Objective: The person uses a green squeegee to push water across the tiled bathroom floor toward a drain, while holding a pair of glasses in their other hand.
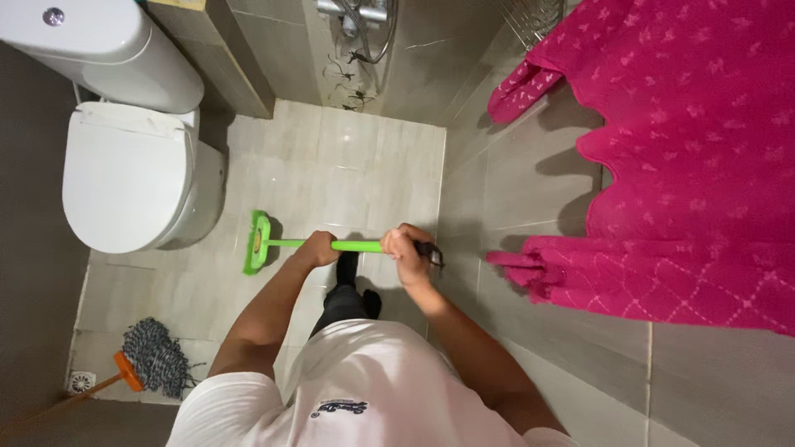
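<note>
head view: i take the toilet (137,178) as the landmark. the green brush (258,242) has its head on the tiled floor (348,165), just beside the toilet's base on the side facing me. its long axis runs from that head straight away from the toilet, along the green handle toward my hands.

my left hand (319,248) has its grip clamped around the handle at mid length; it is the hand nearer the brush head and nearer the toilet. my right hand (407,252) has its grip closed on the dark end of the handle, farther from the toilet. both hands sit on one line with the brush head.

containers: the toilet lid is down, so i cannot tell its contents. no other container is visible.

a striped mop (156,356) with an orange socket lies on the floor below the toilet, by a floor drain (81,382). pink towels (687,157) hang on the wall opposite the toilet.
</note>
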